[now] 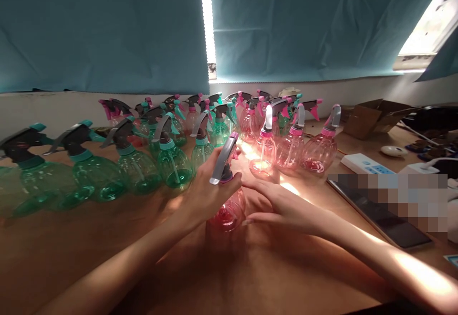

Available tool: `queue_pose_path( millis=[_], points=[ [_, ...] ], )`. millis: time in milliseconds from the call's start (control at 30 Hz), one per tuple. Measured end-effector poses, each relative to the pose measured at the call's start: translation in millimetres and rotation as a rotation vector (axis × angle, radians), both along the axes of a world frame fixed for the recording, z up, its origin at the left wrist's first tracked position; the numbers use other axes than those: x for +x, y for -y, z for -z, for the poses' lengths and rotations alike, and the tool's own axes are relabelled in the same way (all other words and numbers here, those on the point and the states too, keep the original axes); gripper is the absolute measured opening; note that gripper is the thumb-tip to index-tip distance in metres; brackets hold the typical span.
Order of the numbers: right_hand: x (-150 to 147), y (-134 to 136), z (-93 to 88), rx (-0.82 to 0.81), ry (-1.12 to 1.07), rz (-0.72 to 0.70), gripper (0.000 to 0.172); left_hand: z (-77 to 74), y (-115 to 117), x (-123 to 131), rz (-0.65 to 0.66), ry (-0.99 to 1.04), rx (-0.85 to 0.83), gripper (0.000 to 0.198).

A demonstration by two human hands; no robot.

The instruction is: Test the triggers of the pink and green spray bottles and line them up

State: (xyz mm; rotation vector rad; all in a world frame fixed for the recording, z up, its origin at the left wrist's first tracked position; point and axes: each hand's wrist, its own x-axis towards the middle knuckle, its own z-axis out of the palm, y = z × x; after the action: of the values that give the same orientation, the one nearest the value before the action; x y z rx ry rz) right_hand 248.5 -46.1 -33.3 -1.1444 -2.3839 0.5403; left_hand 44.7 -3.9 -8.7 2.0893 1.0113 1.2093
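Note:
Directly before me a pink spray bottle with a grey trigger head stands on the table, its nozzle pointing away. My left hand is closed around its neck, just under the trigger head. My right hand is at the bottle's right side, fingers stretched out and thumb apart; its fingertips are at the bottle, and whether they touch it I cannot tell. To the left, a row of green spray bottles has grey heads with teal collars. Right of centre, pink spray bottles stand side by side.
Behind, several more green and pink bottles stand by the wall, below blue curtains. On the right are an opened cardboard box, a white power strip, a white mouse and a dark phone. Cables run along the right edge.

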Motion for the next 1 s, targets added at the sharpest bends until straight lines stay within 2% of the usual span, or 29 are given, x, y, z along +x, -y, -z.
queue_pose_path(
  millis=[200,467,600,733,833,1000],
  points=[
    [-15,12,-13.7,0.039,-0.096,0.080,0.062,-4.5,-2,15,-0.024,0.021,0.055,0.032],
    [-29,10,-4.6,0.154,-0.093,0.250,0.068,-13.4,2,26,-0.034,0.037,-0.029,0.035],
    [-35,12,-4.3,0.189,-0.093,0.313,0.063,-15.9,6,29,-0.019,0.063,-0.066,0.040],
    [-35,13,-7.0,0.203,-0.084,0.364,0.061,-15.2,5,31,-0.008,0.065,-0.092,0.045],
    [-30,10,-8.4,0.201,-0.094,0.349,0.057,-13.6,1,31,-0.007,0.068,-0.110,0.056],
    [-21,-8,-7.0,0.229,-0.098,0.333,0.059,-1.4,1,25,0.023,0.051,-0.091,0.072]
  ],
)
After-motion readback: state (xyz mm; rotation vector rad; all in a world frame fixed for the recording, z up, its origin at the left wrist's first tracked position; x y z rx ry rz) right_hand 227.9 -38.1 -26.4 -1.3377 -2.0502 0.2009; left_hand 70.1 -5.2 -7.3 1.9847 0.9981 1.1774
